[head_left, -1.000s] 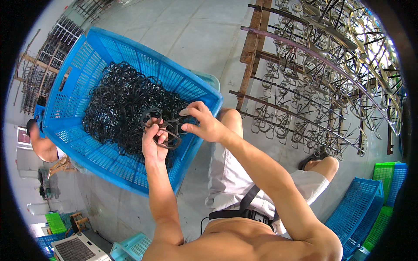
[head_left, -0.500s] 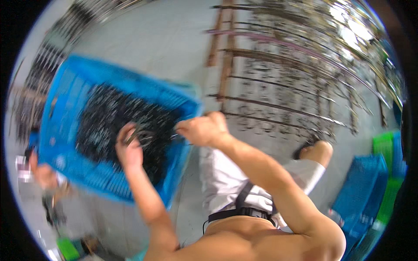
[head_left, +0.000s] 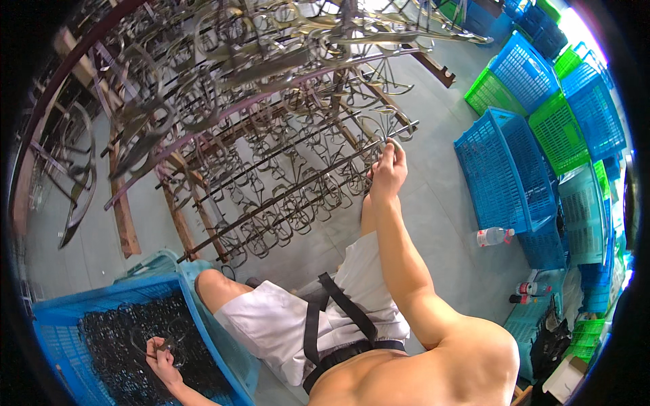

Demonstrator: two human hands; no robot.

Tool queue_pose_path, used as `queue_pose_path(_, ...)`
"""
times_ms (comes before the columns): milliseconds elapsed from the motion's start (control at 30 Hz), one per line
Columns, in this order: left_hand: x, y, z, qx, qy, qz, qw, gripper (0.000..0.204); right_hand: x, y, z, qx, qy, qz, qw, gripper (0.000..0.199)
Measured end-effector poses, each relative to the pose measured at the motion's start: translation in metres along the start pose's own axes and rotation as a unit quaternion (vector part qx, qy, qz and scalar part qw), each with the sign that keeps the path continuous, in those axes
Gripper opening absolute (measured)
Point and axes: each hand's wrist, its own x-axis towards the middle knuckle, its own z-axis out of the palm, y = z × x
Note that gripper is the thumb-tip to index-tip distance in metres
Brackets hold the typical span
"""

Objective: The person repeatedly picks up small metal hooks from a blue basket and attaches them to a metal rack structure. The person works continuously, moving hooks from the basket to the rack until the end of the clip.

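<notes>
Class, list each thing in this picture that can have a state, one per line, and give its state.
right hand: raised, fingers closed on a metal ring at a rod's end
left hand: down in the crate, gripping a dark ring
blue crate: holding a heap of black rings
rack rods: hung with rings
plastic bottle: lying on its side

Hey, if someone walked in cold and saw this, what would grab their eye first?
Probably the big rack of dark metal rods hung with wire pieces, filling the upper left; the right hand reaches up to the end of one rod. Next, the stacked blue and green crates along the right. At lower left, the left hand sits in a blue crate of black wire parts.
</notes>
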Motion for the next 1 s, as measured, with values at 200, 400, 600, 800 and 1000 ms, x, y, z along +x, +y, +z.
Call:
queue_pose_path(200, -0.002, 0.012, 0.013, -0.057, 0.055, 0.081, 0.994, 0.007, 0.052, 0.021, 0.015, -0.027, -0.030, 0.086, 0.995, 0.016)
queue_pose_path(400, 0.000, 0.013, 0.034, -0.122, 0.110, 0.091, 0.982, 0.008, 0.066, 0.011, 0.011, -0.001, -0.059, 0.137, 0.989, 0.013)
queue_pose_path(600, -0.003, 0.020, 0.045, -0.113, 0.097, 0.109, 0.983, 0.007, 0.068, 0.014, 0.011, 0.042, -0.075, 0.160, 0.983, 0.012)
queue_pose_path(800, 0.005, 0.012, 0.044, -0.122, 0.100, 0.148, 0.976, 0.017, 0.064, 0.009, 0.010, -0.025, -0.110, 0.135, 0.984, 0.021)
queue_pose_path(1000, 0.003, 0.023, 0.051, -0.136, 0.067, 0.159, 0.976, 0.014, 0.045, 0.010, 0.015, -0.197, -0.174, 0.041, 0.964, 0.024)
